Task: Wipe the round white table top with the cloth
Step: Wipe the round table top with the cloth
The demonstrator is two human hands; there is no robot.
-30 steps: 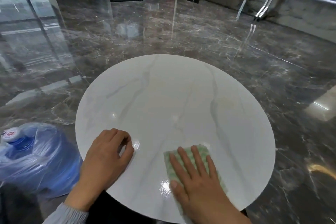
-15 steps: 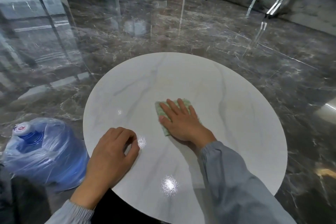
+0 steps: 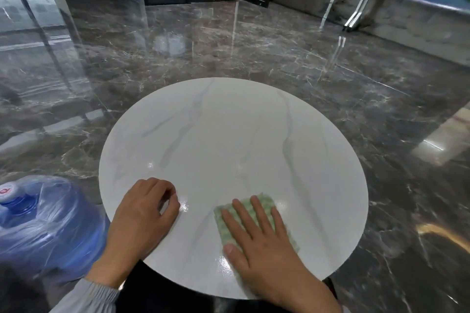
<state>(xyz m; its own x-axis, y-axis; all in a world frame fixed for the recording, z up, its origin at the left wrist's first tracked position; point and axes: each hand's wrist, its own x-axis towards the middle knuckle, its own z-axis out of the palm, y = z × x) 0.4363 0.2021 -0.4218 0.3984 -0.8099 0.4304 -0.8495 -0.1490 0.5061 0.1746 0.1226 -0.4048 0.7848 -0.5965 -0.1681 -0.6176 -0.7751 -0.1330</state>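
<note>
item: table top (image 3: 229, 134), round, white, grey-veined, glossy; no dirt or wet streaks visible, so which parts are already wiped cannot be told. cloth (image 3: 264, 201), green check, lying flat near the near-right edge. right hand (image 3: 262, 244): fingers straight and spread, pressing the cloth down, not grasping it. left hand (image 3: 142, 213): fingers curled, holding nothing, resting on the near-left edge. status: judged mid-wipe; far half and left side likely remain.

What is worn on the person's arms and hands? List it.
The left hand and right hand are bare: no gloves, rings or watch. The left arm wears a light grey sleeve with a gathered cuff; no right sleeve shows.
</note>
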